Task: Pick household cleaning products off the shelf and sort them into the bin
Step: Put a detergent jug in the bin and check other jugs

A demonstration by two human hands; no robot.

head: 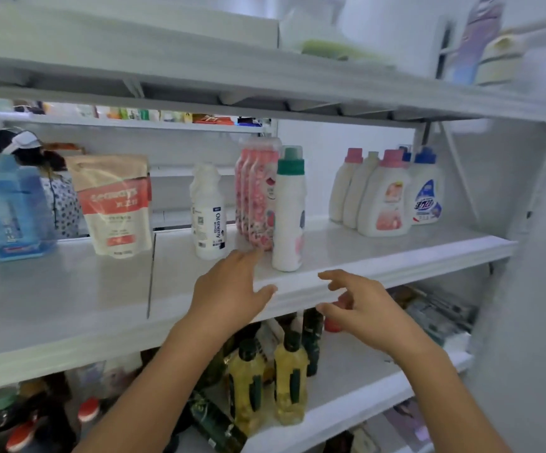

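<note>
Cleaning products stand in a row on the middle shelf (395,253), none of them held. At the centre is a white bottle with a green cap (288,210), upright near the shelf's front edge. Pressed against its left side is a row of pink patterned bottles (258,194), and further left, standing apart, is a white bottle lettered "Oil enemy" (208,214). A red-and-cream refill pouch (116,204) and a blue pack (13,207) stand at the left end. At the right end, well apart from the centre group, a cluster of white jugs with pink caps (386,197) stands beside a blue-capped jug (426,191). The left hand (229,289) reaches over the front edge with straight fingers, its grip open; the fingertips lie close to the base of the pink bottles, though whether they touch cannot be told. The right hand (363,305) hovers in front of the shelf edge, below the green-capped bottle, thumb and fingers spread and loosely bent, its grip open and empty. On the lower shelf (363,387) stand two yellow bottles (289,371) among darker ones.
</note>
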